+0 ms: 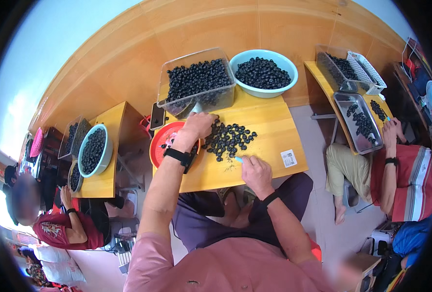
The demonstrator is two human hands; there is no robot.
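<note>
A heap of dark round berries (pixel 229 138) lies loose on the small wooden table (pixel 269 126). My left hand (pixel 199 125) rests at the heap's left edge, fingers curled over berries next to a red bowl (pixel 160 146). My right hand (pixel 255 171) sits near the table's front edge and pinches a small light-blue tool (pixel 239 159) pointing at the heap. Each of my wrists wears a black band. A clear plastic tub (pixel 196 85) full of berries and a light-blue basin (pixel 263 73) of berries stand at the table's far side.
A white sticker (pixel 288 158) lies on the table's right. A person at the right works over a metal tray (pixel 357 121) of berries. Another person at the left sits by a table with a light-blue bowl (pixel 94 151). A wooden wall runs behind.
</note>
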